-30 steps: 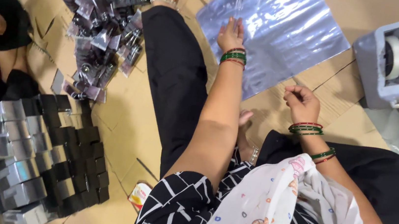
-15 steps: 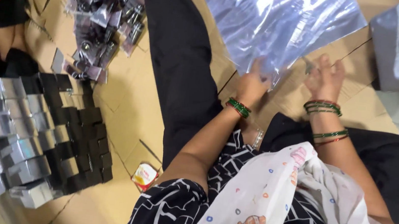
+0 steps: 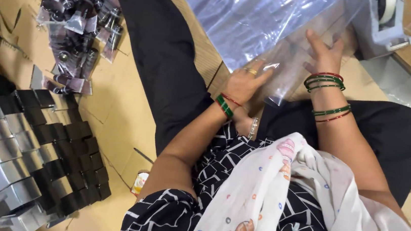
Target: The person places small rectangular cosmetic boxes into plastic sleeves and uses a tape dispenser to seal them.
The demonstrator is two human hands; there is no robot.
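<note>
Here my left hand lies with the fingers together on the near edge of the clear plastic bags, pinching the lower corner of the top one between thumb and fingers. My right hand is flat on the same stack a little further away, fingers spread and pressing down, just beside the grey tape dispenser. The bags lie on the cardboard floor in front of my crossed legs, partly over my left leg in black trousers.

To separate one bag well, I think the right hand should keep the stack pressed so it does not slide, while the left hand rubs the corner lightly until only one thin sheet comes up. The plastic looks slippery and it clings, so two sheets may easily lift together; a slow pull toward me is safer than a quick one.

At my left side are rows of small silver and black boxes, and beyond them a heap of small dark items in clear wrappers. Both are well apart from my hands.
</note>
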